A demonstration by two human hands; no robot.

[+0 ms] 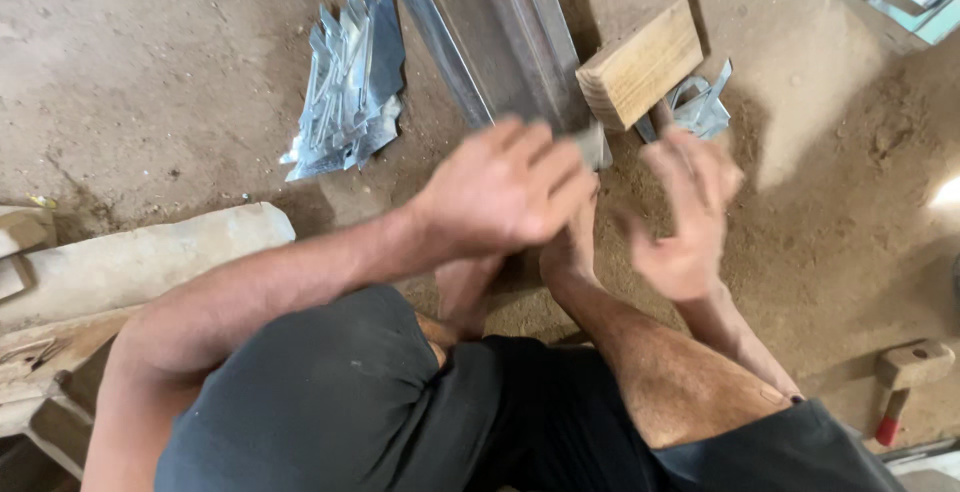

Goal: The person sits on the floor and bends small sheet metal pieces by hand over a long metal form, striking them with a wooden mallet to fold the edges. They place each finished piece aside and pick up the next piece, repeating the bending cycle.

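Metal sheet, grey and dull with folded ridges along its length, lies on the sandy dirt floor, its long axis running from the top edge of the view down toward the person, leaning slightly right as it nears them. Its near end sits under the left hand, which lies flat on it, palm down, fingers together and extended, gripping nothing. The right hand is just beside that end, blurred, fingers loosely spread and empty. A wooden block, pale and squared with visible grain, rests against the sheet's right edge. Shiny thin metal offcuts lie fanned in a pile left of the sheet, well apart from it; a smaller pile lies behind the block. A wooden mallet with a red grip lies at lower right. Bare floor stays open on both sides.
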